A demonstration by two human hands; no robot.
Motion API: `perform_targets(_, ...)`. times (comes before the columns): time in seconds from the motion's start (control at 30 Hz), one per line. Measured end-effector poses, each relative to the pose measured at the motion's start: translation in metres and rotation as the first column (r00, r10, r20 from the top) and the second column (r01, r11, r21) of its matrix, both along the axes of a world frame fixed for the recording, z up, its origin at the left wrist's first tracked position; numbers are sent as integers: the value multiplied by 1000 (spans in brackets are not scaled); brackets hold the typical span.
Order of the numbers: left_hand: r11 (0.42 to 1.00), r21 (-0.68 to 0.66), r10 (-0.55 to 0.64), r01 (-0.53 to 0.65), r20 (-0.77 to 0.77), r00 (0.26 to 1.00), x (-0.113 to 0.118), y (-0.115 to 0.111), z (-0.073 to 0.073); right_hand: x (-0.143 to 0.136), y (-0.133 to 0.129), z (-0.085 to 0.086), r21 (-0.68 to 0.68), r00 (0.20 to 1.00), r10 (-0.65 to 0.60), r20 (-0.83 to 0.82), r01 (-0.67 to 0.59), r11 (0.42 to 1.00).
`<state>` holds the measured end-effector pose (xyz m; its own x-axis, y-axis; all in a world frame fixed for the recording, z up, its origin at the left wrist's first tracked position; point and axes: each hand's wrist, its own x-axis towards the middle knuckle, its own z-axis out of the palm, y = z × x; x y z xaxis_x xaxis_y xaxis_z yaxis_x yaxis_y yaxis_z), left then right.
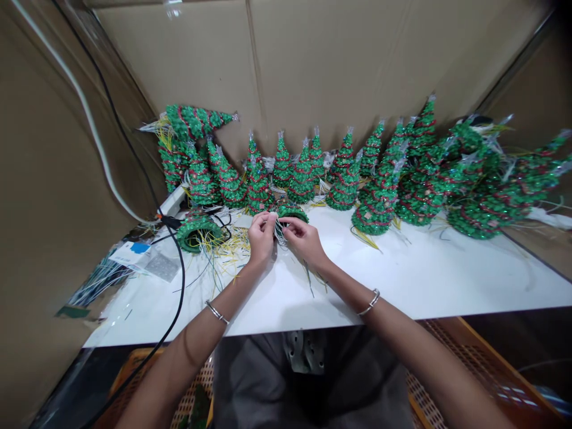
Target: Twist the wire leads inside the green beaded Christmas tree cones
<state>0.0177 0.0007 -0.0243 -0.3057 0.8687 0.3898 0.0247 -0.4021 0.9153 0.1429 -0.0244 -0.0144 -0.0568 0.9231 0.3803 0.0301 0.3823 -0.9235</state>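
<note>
Close together at the middle of the white table, my two hands work at a bundle of thin white wires [279,231]. My left hand [263,237] pinches the wires between thumb and fingers. From the other side, my right hand [304,238] has its fingertips closed on the same wires. Just behind them lies a small green tinsel Christmas tree [291,211] on its side, its open base facing me, partly hidden by the hands. Another tipped tree [199,231] lies to the left, with yellow and white wires spilling from its hollow base.
Several upright tinsel trees [301,176] line the back of the white table [402,280], before a cardboard wall [313,65]. Wire offcuts [230,250] litter the left. A black cable [182,280] hangs across the left side. Orange crates [482,369] stand below the table.
</note>
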Motion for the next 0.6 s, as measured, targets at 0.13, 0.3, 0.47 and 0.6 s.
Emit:
perform_targets(0.13,999,41,19,-17,-51,999,1,-5,7,-2,-2,-1,72,994,-78,82,72,995)
perform_targets(0.3,995,103,5,8,-120,993,3,-12,16,-4,-2,-3,123,987,-122,103,109,986)
perform_targets(0.47,991,128,-14,40,-194,981,0,-15,19,-2,-2,-5,195,980,-130,154,99,976)
perform_targets(0.6,986,148,-32,75,-273,962,-7,-15,20,0,-3,0,231,974,-140,177,97,968)
